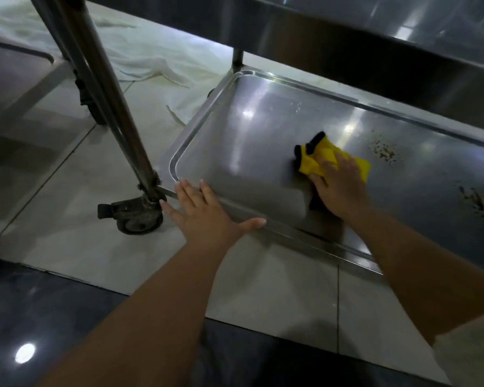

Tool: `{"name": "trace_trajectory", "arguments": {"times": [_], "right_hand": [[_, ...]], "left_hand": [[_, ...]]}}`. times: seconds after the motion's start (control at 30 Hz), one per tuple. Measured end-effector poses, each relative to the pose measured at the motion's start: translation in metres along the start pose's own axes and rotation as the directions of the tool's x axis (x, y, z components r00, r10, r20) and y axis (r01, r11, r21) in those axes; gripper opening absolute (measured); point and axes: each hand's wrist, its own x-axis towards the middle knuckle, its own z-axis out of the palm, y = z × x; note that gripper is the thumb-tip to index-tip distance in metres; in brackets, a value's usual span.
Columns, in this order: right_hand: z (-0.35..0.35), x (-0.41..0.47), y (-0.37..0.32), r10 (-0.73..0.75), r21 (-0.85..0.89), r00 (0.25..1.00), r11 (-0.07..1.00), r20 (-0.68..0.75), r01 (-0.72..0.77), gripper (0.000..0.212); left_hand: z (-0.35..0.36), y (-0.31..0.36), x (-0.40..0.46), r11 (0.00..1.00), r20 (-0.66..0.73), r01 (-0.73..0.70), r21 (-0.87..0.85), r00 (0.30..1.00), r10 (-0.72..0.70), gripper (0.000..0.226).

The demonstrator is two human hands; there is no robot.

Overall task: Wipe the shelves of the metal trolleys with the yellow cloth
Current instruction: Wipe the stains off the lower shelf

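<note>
The bottom shelf (235, 152) of a metal trolley fills the middle of the view, a shiny steel tray with a raised rim. My right hand (340, 185) presses flat on the yellow cloth (316, 156) with black trim, near the shelf's middle. My left hand (207, 210) rests with spread fingers on the shelf's near front rim by its left corner, holding nothing. Brown spots (386, 153) and a dark smear (474, 199) mark the shelf to the right of the cloth.
The trolley's upper shelf (375, 29) overhangs at the top. A slanted metal leg (109, 93) ends in a black caster wheel (140, 216) left of the shelf. A second trolley's shelf (14, 74) stands at far left. White fabric (140, 60) lies on the tiled floor behind.
</note>
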Motion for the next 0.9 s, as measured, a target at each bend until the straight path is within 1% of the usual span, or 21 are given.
{"name": "trace_trajectory", "arguments": {"times": [0.1,0.2,0.27,0.37,0.47,0.53,0.57,0.63,0.7,0.77,0.87,0.9], "right_hand": [[-0.016,-0.043,0.073,0.164,-0.007,0.986,0.986,-0.029,-0.164,0.056],[-0.027,-0.087,0.119,0.32,0.034,0.946,0.947,-0.047,-0.319,0.06],[-0.029,-0.106,0.133,0.337,0.025,0.94,0.941,-0.058,-0.336,0.061],[-0.028,-0.118,0.143,0.362,0.041,0.932,0.932,-0.013,-0.361,0.061],[-0.028,-0.125,0.152,0.327,0.05,0.945,0.944,0.009,-0.327,0.062],[-0.028,-0.134,0.158,0.274,0.051,0.962,0.96,0.011,-0.274,0.063],[-0.029,-0.139,0.162,0.239,0.055,0.971,0.97,0.007,-0.239,0.063],[-0.032,-0.155,0.172,0.125,0.037,0.992,0.991,0.013,-0.125,0.064],[-0.037,-0.174,0.188,0.008,-0.009,0.999,1.0,0.046,-0.008,0.063],[-0.041,-0.197,0.207,-0.008,-0.015,0.999,1.0,0.041,0.008,0.06],[-0.045,-0.228,0.225,0.05,0.027,0.997,0.998,-0.062,-0.048,0.056],[-0.044,-0.234,0.226,0.057,0.036,0.995,0.998,-0.08,-0.054,0.06]], "left_hand": [[-0.015,0.009,0.004,0.996,0.076,-0.019,0.086,0.997,0.013,0.152],[-0.028,0.023,0.008,0.99,0.157,-0.023,0.138,0.988,0.001,0.155],[-0.03,0.037,0.008,0.993,0.18,-0.02,0.119,0.984,-0.002,0.156],[-0.024,0.069,0.0,0.99,0.202,-0.074,0.118,0.978,0.049,0.154],[-0.011,0.112,-0.017,0.985,0.18,-0.149,0.088,0.975,0.131,0.147],[0.002,0.146,-0.031,0.966,0.14,-0.251,0.057,0.96,0.241,0.137],[0.01,0.164,-0.039,0.94,0.124,-0.337,0.053,0.936,0.328,0.13],[0.026,0.195,-0.055,0.849,0.129,-0.523,0.07,0.849,0.512,0.116],[0.044,0.208,-0.062,0.755,0.149,-0.642,0.13,0.766,0.626,0.106],[0.058,0.206,-0.06,0.721,0.139,-0.67,0.179,0.743,0.655,0.104],[0.064,0.198,-0.055,0.733,0.101,-0.655,0.182,0.754,0.649,0.107],[0.064,0.197,-0.055,0.737,0.096,-0.651,0.18,0.758,0.646,0.107]]}}
